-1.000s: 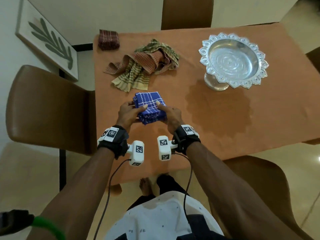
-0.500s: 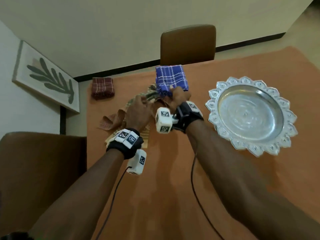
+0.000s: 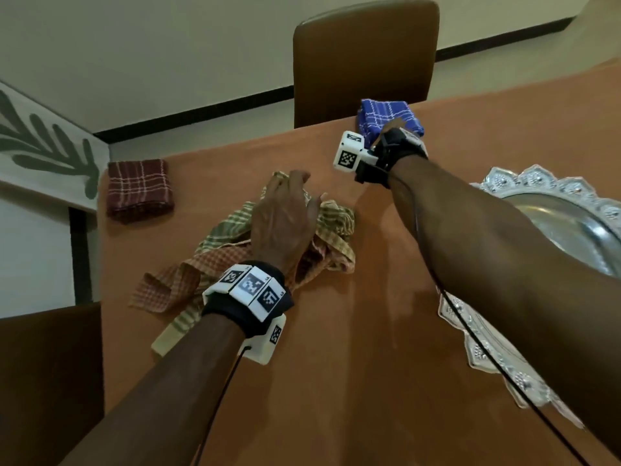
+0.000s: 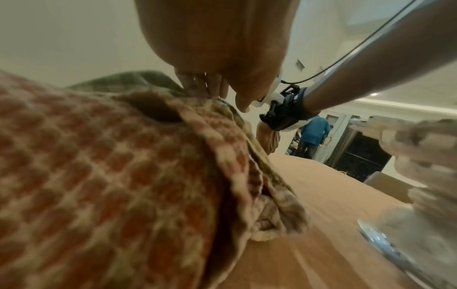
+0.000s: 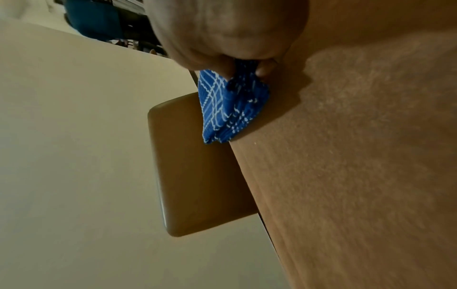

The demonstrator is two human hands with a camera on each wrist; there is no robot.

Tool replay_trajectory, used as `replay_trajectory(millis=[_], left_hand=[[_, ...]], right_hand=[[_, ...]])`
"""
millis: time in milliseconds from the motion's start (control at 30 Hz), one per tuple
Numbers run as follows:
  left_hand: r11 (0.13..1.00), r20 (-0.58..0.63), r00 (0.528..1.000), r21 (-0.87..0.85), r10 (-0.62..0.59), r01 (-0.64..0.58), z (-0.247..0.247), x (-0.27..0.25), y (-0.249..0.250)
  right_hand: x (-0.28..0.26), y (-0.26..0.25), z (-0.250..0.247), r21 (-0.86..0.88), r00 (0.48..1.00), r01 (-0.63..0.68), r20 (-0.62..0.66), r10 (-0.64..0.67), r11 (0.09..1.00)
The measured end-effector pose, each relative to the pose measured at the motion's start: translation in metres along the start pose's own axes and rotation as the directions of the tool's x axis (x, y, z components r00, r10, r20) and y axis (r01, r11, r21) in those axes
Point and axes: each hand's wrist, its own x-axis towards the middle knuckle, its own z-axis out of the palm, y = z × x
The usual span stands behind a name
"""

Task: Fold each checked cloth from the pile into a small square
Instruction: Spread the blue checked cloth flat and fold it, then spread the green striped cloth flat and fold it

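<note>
R hand point(image 3: 391, 134) pinches folded blue cloth point(image 3: 386, 117) at tabletop point(image 3: 353, 348) far edge, upper right of frame, while L hand point(image 3: 285, 216), fingers curled, grips cloth pile point(image 3: 215, 267) at frame center.

Dim warm indoor light, all 3 views; source not visible. Head view: sharp at centre, strong wide-angle bending at edges, soft shadow under right forearm on table point(image 3: 353, 381), glare on silver tray point(image 3: 571, 227). Left wrist view: pile point(image 4: 111, 176) v. close, heavy blur. Right wrist view: blue cloth point(image 5: 230, 109) sharp, table grainy, hard shadow beside cloth.
</note>
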Motion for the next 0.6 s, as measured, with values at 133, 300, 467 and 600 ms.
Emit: replay_trajectory(millis=[133, 300, 467, 600], left_hand=[[0.985, 0.034, 0.990, 0.098, 0.139, -0.142, 0.018, -0.001, 0.008], [0.981, 0.092, 0.984, 0.105, 0.155, -0.164, 0.030, -0.002, 0.016], [0.977, 0.176, 0.971, 0.106, 0.164, -0.184, 0.033, 0.001, 0.017], [0.973, 0.221, 0.961, 0.121, 0.168, -0.198, 0.039, 0.003, 0.016]], right_hand=[[-0.031, -0.012, -0.024, -0.292, 0.999, 0.003, -0.034, -0.013, 0.956], [-0.023, 0.006, 0.004, -0.492, 0.988, 0.156, 0.072, -0.138, 0.857], [-0.012, 0.003, 0.013, -0.730, 0.946, 0.142, -0.098, -0.308, 0.668], [-0.002, 0.010, 0.012, -0.756, 0.933, 0.083, -0.171, -0.318, 0.650]])
